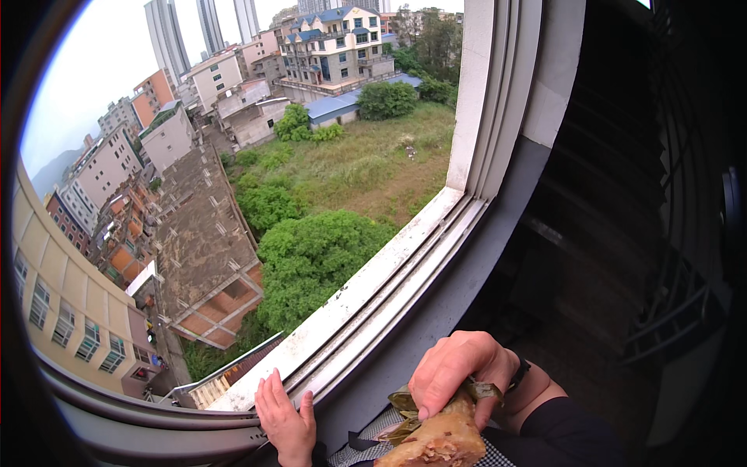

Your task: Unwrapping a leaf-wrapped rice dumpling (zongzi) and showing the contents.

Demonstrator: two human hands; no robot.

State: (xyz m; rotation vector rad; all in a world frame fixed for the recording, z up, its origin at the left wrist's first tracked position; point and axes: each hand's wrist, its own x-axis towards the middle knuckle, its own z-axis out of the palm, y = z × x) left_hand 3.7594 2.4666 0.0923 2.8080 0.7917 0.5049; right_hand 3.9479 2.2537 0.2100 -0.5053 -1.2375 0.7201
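My right hand [459, 373] grips a sticky rice dumpling [443, 436], its fingers wrapped around the upper part. Glossy and brown, the dumpling has an uneven, broken-open end toward the lower edge of the picture. Green-brown leaf wrapping [402, 412] sticks out beside it, peeled back and partly under my fingers. A dark band circles my right wrist. My left hand [285, 416] lies with fingers stretched out on the white window frame [334, 366], near its lower corner, and holds nothing. Checked cloth [381, 428] shows below the dumpling.
The window stands open onto a long drop outside. A grey sill [405, 335] runs along the inner side of the frame. Outside are a leafy tree [319, 257], a flat-roofed brick building [198, 233] and several taller buildings. The room on the right is dark, with a railing-like shape [677, 319].
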